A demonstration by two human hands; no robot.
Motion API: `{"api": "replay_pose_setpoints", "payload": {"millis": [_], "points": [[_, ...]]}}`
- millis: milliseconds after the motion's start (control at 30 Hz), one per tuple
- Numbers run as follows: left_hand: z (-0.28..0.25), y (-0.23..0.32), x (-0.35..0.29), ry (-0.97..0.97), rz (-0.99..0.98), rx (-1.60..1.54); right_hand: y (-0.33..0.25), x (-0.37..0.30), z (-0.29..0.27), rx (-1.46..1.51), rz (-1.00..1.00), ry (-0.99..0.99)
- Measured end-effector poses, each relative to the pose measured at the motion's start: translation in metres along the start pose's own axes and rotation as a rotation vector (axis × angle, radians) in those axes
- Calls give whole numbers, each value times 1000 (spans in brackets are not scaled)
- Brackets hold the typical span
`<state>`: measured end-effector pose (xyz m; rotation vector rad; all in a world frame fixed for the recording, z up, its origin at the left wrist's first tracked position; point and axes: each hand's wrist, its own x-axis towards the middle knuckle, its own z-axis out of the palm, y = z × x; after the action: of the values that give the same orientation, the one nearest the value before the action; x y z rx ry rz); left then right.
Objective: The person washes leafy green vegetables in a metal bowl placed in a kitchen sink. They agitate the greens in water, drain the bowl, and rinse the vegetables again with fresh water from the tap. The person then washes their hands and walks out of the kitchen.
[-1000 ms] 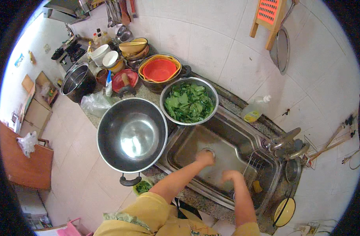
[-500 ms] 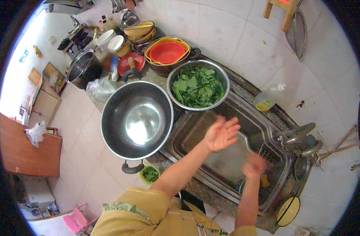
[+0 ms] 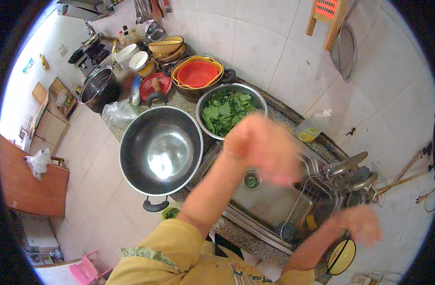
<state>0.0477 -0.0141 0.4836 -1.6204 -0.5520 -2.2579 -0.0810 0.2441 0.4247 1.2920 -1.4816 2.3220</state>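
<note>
My left hand [image 3: 262,149], smeared by motion, is raised over the sink [image 3: 248,202]. Nothing shows in it, but its fingers are too blurred to read. Over the sink's right end reaches my right hand [image 3: 357,225], its fingers loosely stretched and blurred, with no object visible in it. Behind my left hand, a steel basin [image 3: 205,95] holds torn green leaves [image 3: 227,109], partly covered by that hand. To the left stands a large, bare-bottomed two-handled wok [image 3: 163,142]. A wire rack [image 3: 298,206] sits in the sink next to a yellow piece [image 3: 311,222].
A faucet [image 3: 348,164] rises at the sink's right end; a clear bottle [image 3: 315,124] stands behind. Red and yellow baskets [image 3: 198,74] sit in a pot at the back. A yellow bowl [image 3: 342,256] lies beside my right forearm. A strainer [image 3: 345,52] hangs on the wall.
My left hand has risen and turned over from palm-up, still above the sink. My right hand has moved right, away from the sink's middle toward its outer edge. The view has shifted slightly.
</note>
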Motion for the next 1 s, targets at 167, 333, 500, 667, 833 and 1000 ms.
{"api": "replay_pose_setpoints", "payload": {"millis": [167, 333, 500, 667, 833, 1000], "points": [[-68, -57, -210, 660, -541, 396, 123, -89, -22, -470, 904, -539], [-10, -20, -76, 120, -1462, 1421, -26, 14, 73, -666, 403, -954], [38, 21, 43, 178, -321, 1203, -106, 38, 49, -56, -72, -163], [-24, -9, -102, 494, -289, 107, 71, -94, 13, -806, 647, -427], [-49, -35, -188, 356, -1264, 775, 5, -83, 47, -644, 936, -621], [30, 29, 16, -332, -900, 1882, -161, 18, 75, -697, 349, -293]]}}
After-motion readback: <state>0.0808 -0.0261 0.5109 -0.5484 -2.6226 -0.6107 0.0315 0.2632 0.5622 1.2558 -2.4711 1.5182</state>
